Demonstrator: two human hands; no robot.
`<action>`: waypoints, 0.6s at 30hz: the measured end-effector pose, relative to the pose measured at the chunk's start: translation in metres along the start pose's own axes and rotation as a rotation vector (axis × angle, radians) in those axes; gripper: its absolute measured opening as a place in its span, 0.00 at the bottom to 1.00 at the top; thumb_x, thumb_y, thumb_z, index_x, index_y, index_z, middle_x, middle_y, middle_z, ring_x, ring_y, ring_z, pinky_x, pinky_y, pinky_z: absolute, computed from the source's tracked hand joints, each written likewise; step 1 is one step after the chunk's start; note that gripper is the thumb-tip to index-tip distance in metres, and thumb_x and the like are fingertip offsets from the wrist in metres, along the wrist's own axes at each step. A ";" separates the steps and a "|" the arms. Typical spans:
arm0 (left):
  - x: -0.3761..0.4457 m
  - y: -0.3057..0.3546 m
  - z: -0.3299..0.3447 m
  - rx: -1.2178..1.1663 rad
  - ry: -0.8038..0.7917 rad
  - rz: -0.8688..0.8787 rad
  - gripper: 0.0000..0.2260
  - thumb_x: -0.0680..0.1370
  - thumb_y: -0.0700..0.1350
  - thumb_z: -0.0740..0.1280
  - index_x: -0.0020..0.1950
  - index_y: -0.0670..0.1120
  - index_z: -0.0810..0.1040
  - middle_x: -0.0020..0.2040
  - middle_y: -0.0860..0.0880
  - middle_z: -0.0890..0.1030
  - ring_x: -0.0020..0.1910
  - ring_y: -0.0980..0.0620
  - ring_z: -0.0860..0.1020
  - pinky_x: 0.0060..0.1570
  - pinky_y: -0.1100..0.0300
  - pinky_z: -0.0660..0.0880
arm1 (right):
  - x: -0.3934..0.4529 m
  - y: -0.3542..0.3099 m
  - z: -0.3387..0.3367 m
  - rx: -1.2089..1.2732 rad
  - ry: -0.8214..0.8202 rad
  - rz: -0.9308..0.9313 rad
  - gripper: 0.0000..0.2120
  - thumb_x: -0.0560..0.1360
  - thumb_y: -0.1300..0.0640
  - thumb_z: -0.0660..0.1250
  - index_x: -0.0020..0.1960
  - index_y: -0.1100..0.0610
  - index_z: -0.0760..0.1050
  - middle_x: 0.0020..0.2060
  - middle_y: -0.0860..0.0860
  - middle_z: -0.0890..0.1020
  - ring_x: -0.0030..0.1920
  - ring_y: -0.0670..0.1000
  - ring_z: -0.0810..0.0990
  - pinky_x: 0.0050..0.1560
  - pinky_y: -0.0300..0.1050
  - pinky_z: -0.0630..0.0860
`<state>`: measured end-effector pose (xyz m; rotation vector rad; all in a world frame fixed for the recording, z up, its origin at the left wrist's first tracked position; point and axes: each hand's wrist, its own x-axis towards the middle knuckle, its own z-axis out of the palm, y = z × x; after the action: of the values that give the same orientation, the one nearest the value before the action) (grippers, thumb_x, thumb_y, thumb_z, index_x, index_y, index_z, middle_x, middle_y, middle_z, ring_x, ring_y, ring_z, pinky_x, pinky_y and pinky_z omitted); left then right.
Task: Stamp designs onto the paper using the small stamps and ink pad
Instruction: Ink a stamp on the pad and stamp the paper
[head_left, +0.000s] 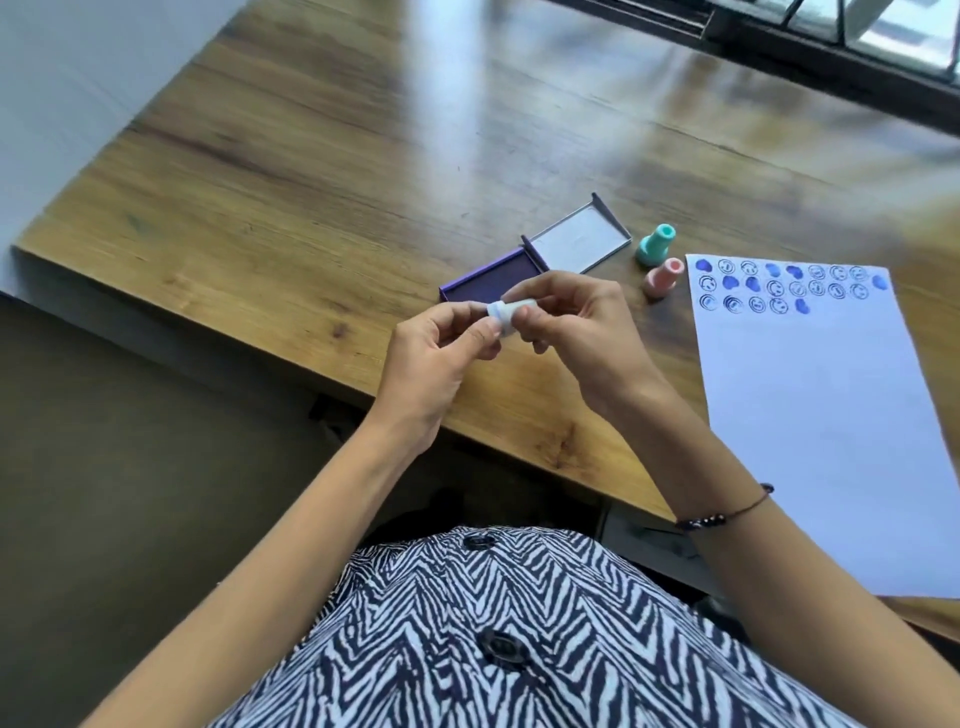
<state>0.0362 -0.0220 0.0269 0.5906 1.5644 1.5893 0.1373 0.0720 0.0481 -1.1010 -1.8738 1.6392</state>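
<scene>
Both hands meet over the table's near edge around one small white stamp (503, 314). My left hand (441, 358) pinches its left end, and my right hand (576, 332) grips the other end with fingertips. Just behind them lies the open ink pad (493, 280), a purple tray with dark ink, its silver-lined lid (582, 241) folded back. A teal stamp (655, 244) and a pink stamp (664, 276) stand upright to the right of the pad. The white paper (821, 415) lies at the right, with three rows of blue round prints (789, 288) along its top.
The wooden table (322, 171) stretches away to the left and back. Its near edge runs diagonally below my hands, with dark floor to the left. A dark window frame (831, 57) crosses the far right corner. My patterned shirt fills the bottom.
</scene>
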 end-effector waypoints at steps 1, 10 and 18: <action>0.001 0.000 -0.001 -0.043 0.013 -0.020 0.06 0.73 0.36 0.67 0.41 0.47 0.79 0.36 0.47 0.80 0.35 0.52 0.77 0.41 0.64 0.76 | 0.002 -0.002 0.002 0.002 -0.008 -0.014 0.12 0.69 0.68 0.67 0.37 0.51 0.79 0.26 0.48 0.78 0.27 0.41 0.74 0.28 0.34 0.71; 0.023 0.009 -0.010 -0.366 0.085 -0.165 0.10 0.74 0.39 0.65 0.33 0.43 0.78 0.27 0.52 0.80 0.27 0.57 0.78 0.29 0.70 0.74 | 0.030 -0.031 0.003 -0.458 0.118 -0.354 0.06 0.69 0.66 0.67 0.43 0.59 0.80 0.37 0.53 0.75 0.33 0.44 0.70 0.35 0.32 0.65; 0.025 0.001 -0.016 -0.388 0.148 -0.192 0.09 0.73 0.39 0.67 0.33 0.43 0.78 0.27 0.50 0.79 0.27 0.56 0.77 0.29 0.69 0.75 | 0.038 0.007 0.023 -0.993 0.005 -0.485 0.08 0.73 0.66 0.58 0.49 0.66 0.74 0.47 0.63 0.77 0.47 0.61 0.75 0.44 0.52 0.69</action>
<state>0.0093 -0.0110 0.0211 0.1112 1.3193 1.7551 0.0995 0.0871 0.0291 -0.8180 -2.7391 0.3922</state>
